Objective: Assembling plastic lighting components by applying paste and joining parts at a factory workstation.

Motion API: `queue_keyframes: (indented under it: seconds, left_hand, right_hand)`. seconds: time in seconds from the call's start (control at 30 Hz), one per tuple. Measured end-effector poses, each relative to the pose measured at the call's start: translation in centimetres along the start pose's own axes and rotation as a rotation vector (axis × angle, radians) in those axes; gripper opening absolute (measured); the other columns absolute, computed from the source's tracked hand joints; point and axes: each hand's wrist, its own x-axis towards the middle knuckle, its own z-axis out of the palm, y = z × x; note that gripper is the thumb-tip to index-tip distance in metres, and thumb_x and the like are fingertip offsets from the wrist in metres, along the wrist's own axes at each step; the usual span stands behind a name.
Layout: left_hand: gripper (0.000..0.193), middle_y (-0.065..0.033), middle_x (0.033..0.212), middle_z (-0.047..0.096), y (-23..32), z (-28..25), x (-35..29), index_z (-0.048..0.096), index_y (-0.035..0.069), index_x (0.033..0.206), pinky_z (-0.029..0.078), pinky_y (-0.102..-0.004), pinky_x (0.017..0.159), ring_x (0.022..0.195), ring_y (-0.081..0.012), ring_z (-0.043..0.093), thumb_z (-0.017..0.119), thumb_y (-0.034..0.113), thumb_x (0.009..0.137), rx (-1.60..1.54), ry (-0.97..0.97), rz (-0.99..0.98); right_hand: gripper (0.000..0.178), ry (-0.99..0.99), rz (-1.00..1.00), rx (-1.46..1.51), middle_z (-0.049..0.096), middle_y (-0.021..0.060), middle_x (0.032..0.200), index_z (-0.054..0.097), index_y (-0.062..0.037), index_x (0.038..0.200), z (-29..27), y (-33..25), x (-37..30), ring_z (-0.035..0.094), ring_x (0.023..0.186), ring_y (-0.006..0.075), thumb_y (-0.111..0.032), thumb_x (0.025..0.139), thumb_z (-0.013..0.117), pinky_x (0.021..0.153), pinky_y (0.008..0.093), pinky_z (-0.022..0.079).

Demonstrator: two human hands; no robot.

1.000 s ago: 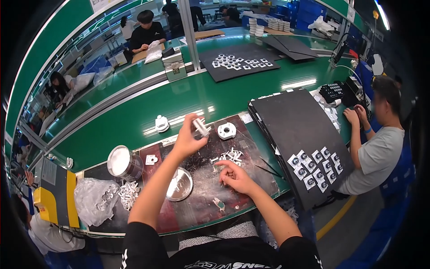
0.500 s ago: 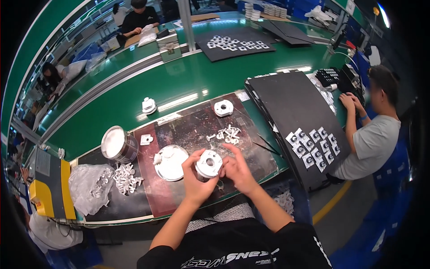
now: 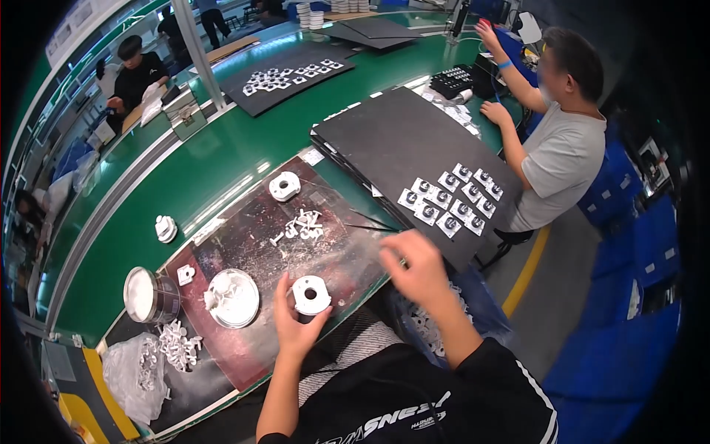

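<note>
My left hand (image 3: 294, 333) grips a round white plastic part (image 3: 319, 288) with a dark central hole, thumb and fingers around its sides, above the mat's front edge. Out to the right, my right hand (image 3: 420, 268) is raised with fingers curled, slightly blurred; whether a small thing is in them I cannot make out. Thin dark tools (image 3: 367, 222) lie beside it on the work mat (image 3: 344, 255). A similar white round part (image 3: 284, 186) rests at the mat's far end. Small white plastic pieces (image 3: 305, 225) are heaped mid-mat.
To the left stand a tub of white paste (image 3: 151, 296), a white-filled dish (image 3: 238, 300), white pieces (image 3: 179, 346) and a plastic bag (image 3: 133, 377). Stacked black boards (image 3: 384, 137) carry square parts. A lined bin (image 3: 481, 303) sits below right. A person (image 3: 558, 148) works at the right.
My right hand has left the white round part and moved right, toward the black boards. My left hand keeps the part. The view has turned right; the person at the right has raised a hand.
</note>
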Motion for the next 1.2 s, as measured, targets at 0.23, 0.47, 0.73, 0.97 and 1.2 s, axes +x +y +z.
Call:
queue_keyframes:
  seconds: [0.23, 0.47, 0.73, 0.97, 1.2]
  left_hand:
    - [0.099, -0.0119, 0.142, 0.045, 0.5, -0.3, 0.6, 0.04, 0.0, 0.154, 0.054, -0.0367, 0.106, 0.128, -0.0243, 0.058, 0.089, -0.007, 0.069, 0.048, 0.031, 0.031]
    - [0.094, -0.0112, 0.142, 0.044, 0.5, -0.7, 0.1, 0.043, -0.001, 0.152, 0.052, -0.0369, 0.108, 0.128, -0.024, 0.057, 0.089, -0.006, 0.07, 0.046, 0.039, 0.034]
    - [0.087, -0.0145, 0.14, 0.048, 0.3, -0.5, 0.2, 0.049, 0.002, 0.147, 0.054, -0.038, 0.106, 0.129, -0.0265, 0.058, 0.09, 0.001, 0.071, 0.18, 0.061, 0.088]
    - [0.089, -0.0141, 0.142, 0.048, 0.3, -0.5, 0.3, 0.045, 0.001, 0.15, 0.054, -0.038, 0.106, 0.13, -0.0271, 0.06, 0.091, 0.004, 0.074, 0.072, 0.089, 0.025]
    - [0.094, -0.0165, 0.143, 0.05, -0.4, -0.8, 0.0, 0.036, 0.0, 0.153, 0.052, -0.0385, 0.108, 0.132, -0.0268, 0.059, 0.089, 0.002, 0.076, 0.013, 0.077, -0.052]
  right_hand:
    - [0.029, 0.058, 0.179, -0.562, 0.061, 0.0147, 0.104, 0.067, -0.0071, 0.114, -7.9, 5.6, 1.3, 0.062, 0.105, 0.0348, -0.016, 0.088, 0.075, 0.088, 0.0459, 0.053]
    - [0.027, -0.115, 0.298, -0.468, 0.06, 0.0146, 0.098, 0.066, -0.0086, 0.114, -7.9, 5.9, 2.4, 0.064, 0.088, 0.0356, -0.01, 0.088, 0.072, 0.08, 0.0446, 0.054]
    - [0.031, -0.293, 0.179, 0.334, 0.051, 0.0026, 0.1, 0.07, -0.0027, 0.127, -2.8, -0.2, 3.0, 0.053, 0.084, 0.0089, 0.0, 0.103, 0.051, 0.076, 0.0227, 0.045]
    - [0.021, -0.451, 0.215, 0.793, 0.062, 0.0074, 0.113, 0.071, 0.0018, 0.118, 5.3, -2.3, 2.5, 0.059, 0.098, 0.0117, -0.003, 0.104, 0.056, 0.082, 0.0248, 0.049]
    - [0.02, -0.44, 0.241, 0.883, 0.064, 0.0078, 0.113, 0.071, 0.0015, 0.115, 10.4, -4.1, 1.6, 0.063, 0.103, 0.0147, 0.002, 0.1, 0.058, 0.086, 0.0274, 0.053]
